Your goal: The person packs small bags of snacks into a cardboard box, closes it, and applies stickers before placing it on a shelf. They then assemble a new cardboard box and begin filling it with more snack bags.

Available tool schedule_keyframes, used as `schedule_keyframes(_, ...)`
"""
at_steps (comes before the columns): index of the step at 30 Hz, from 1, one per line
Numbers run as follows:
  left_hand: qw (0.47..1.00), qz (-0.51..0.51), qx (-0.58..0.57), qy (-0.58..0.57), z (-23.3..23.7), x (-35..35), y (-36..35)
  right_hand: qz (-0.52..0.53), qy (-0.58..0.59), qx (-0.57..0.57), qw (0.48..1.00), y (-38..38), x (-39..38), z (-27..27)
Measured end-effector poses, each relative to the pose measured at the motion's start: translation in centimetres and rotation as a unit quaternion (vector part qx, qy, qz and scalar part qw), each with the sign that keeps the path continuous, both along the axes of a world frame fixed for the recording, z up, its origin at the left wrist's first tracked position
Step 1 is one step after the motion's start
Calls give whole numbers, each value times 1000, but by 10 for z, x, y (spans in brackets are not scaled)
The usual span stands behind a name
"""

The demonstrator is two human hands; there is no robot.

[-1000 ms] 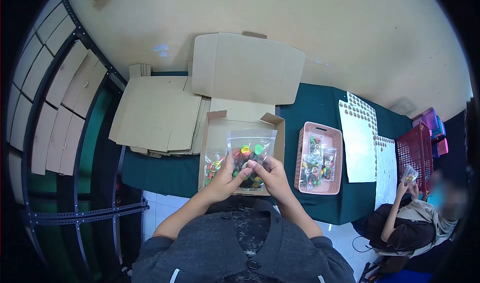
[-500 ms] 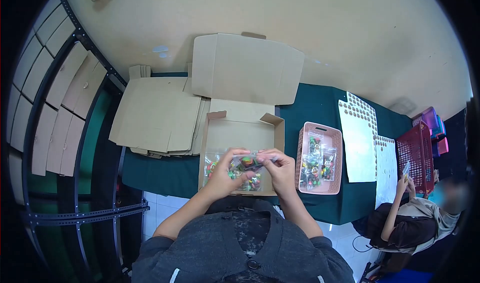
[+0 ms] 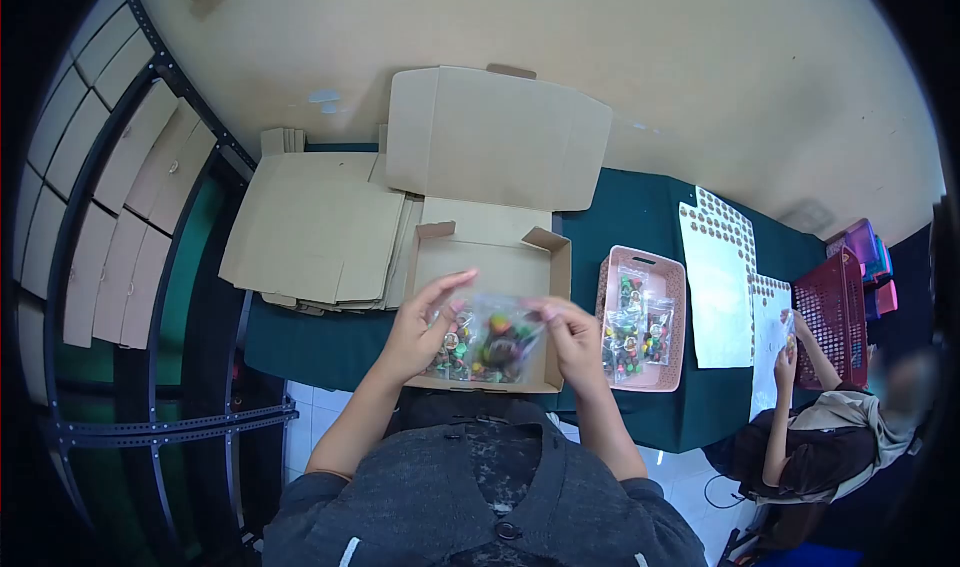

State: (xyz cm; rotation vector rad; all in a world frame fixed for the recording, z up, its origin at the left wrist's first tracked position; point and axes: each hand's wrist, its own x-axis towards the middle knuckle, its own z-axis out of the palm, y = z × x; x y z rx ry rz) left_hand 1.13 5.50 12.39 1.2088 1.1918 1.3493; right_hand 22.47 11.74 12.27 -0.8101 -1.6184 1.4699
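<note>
A clear plastic bag of small colourful pieces [image 3: 503, 342], slightly blurred, hangs above the front of an open cardboard box [image 3: 480, 257]. My right hand [image 3: 577, 345] pinches it by the upper right corner. To its left is my left hand [image 3: 415, 335], fingers apart, close to the bag's edge and seemingly not gripping it. Beneath, similar filled bags [image 3: 455, 355] lie inside the box, partly covered by the held bag and my left hand. What the pieces are is too small to tell.
Right of the box stands a pink basket [image 3: 675, 312] with several filled bags. Flat cardboard sheets [image 3: 310, 227] are stacked at left. Sticker sheets [image 3: 715, 297] lie on the green cloth. A co-worker [image 3: 820, 427] sits at far right beside a red crate [image 3: 830, 307].
My left hand has moved left and opened away from the bag. The bag now hangs spread out from my right hand. The co-worker's hands have shifted up and left.
</note>
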Motion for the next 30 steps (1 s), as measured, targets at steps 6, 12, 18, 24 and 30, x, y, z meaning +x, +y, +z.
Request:
schedule_keyframes(6,995,-5,100,31,-3,24,-2,-120,-121,316,933,-6,-13,10)
schedule_keyframes(12,997,5,71,38,0,41,-6,-133,-103,262,950,-11,-32,6)
schedule_keyframes(18,998,55,-34,-1,0,39,-7,-39,76,-60,994,-2,-30,-5)
schedule_keyframes(24,993,84,49,70,-8,36,-5,-11,63,-114,991,-10,-26,-5)
schedule_keyframes(30,999,15,19,37,-3,20,-5,2,36,-143,989,-9,-18,-2)
